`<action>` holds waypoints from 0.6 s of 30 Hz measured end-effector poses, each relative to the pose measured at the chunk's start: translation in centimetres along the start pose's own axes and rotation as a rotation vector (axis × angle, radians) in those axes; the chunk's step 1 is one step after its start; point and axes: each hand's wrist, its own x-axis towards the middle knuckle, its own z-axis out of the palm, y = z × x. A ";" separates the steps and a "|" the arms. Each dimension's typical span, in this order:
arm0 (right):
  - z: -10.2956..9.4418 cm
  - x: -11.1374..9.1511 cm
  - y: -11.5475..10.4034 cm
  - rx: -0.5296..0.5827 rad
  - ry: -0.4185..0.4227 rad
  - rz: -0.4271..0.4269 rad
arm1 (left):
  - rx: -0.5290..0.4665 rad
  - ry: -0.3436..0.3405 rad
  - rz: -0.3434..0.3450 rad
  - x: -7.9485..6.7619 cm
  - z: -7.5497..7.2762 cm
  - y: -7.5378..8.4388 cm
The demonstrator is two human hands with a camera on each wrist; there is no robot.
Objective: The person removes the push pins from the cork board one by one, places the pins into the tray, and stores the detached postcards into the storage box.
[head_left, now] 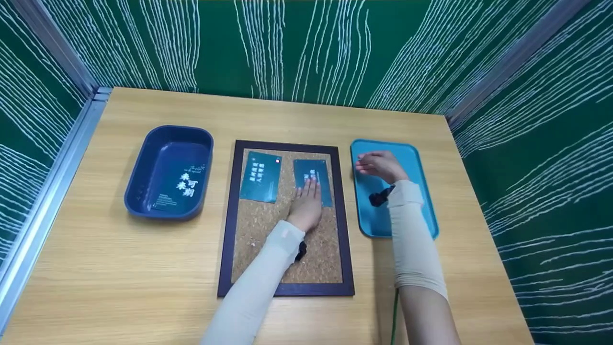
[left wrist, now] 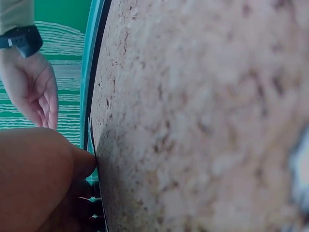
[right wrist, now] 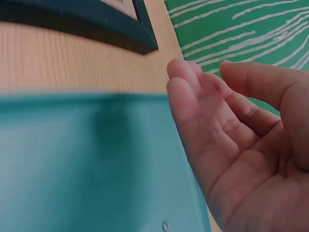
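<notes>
gap: basin (head_left: 163,214) to corkboard (head_left: 258,225) | obstacle: left forearm (head_left: 262,275) across corkboard

On the table (head_left: 96,268), the bin (head_left: 163,151) stands at left, the board (head_left: 258,235) in the middle and the tray (head_left: 378,215) at right. One card (head_left: 184,189) lies in the bin; on the board's far half, the left card (head_left: 261,177) and right card (head_left: 311,168) lie side by side. The left hand (head_left: 307,203) rests on the right card's near part; the right hand (head_left: 381,165) is above the tray. Panels (head_left: 215,48) stand behind the table and to either side.
</notes>
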 end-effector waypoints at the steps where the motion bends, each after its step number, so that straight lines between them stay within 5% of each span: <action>1: 0.4 0.2 -0.1 0.009 -0.012 0.003 | -0.004 -0.003 0.001 0.0 0.0 0.0; 18: 5.6 1.9 -0.4 -0.028 -0.099 0.046 | 0.002 0.009 -0.018 0.2 0.0 0.0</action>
